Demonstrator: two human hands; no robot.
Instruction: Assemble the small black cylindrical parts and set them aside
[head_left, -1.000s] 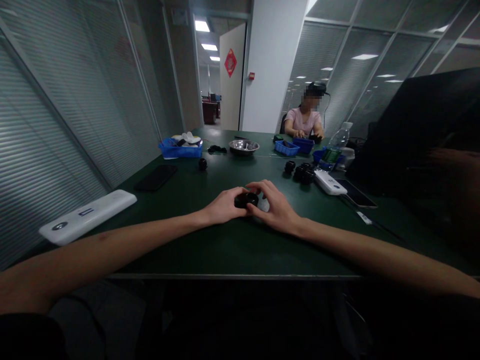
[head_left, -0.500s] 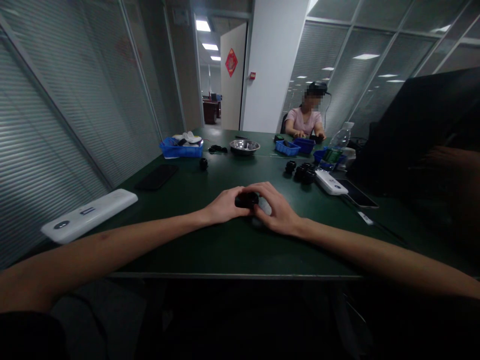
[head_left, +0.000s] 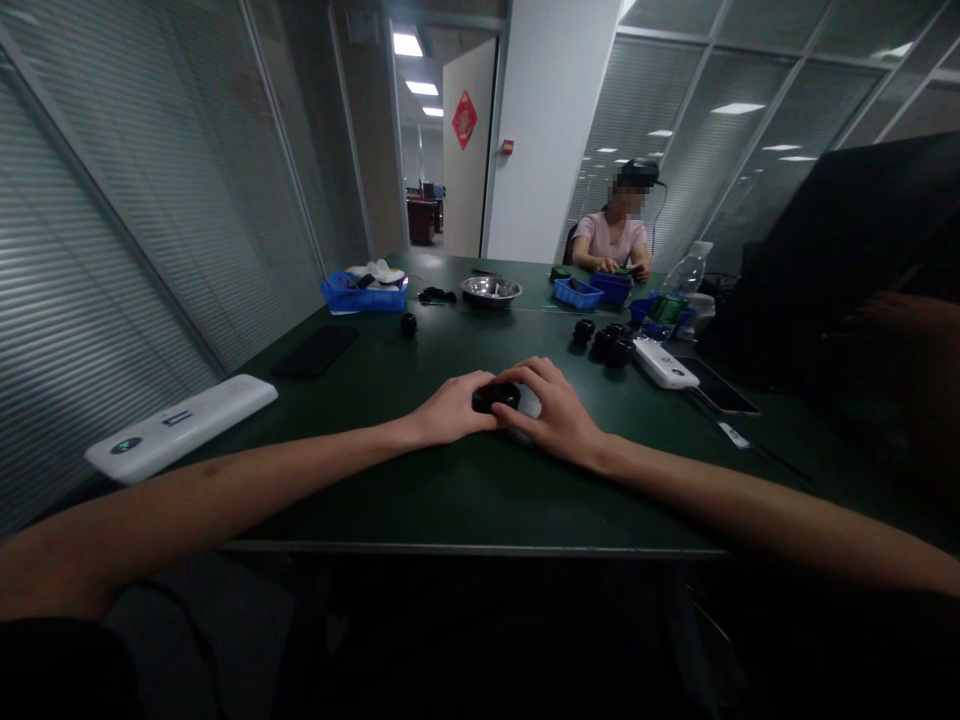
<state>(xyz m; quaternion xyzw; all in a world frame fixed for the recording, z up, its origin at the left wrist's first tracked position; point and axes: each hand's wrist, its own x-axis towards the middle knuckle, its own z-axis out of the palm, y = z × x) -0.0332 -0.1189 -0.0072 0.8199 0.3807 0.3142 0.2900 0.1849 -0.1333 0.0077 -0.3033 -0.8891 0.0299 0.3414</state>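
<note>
Between both hands is a round black part, low over the green table. My left hand is closed on its left side, thumb in front. My right hand curves round the right side, with its fingers over the top and its thumb on the front edge. A pale grey round spot shows inside the curl of my right hand; what it belongs to is hidden. Both hands partly cover the black part, so its exact kind cannot be made out.
Several black round parts stand to the right, one more to the left. A metal bowl, blue baskets, a bottle, white devices and phones lie around. A co-worker sits across.
My right thumb and fingers have shifted slightly on the black part, which shows a more rounded top. My left hand has barely moved. The co-worker's hands have moved a little.
</note>
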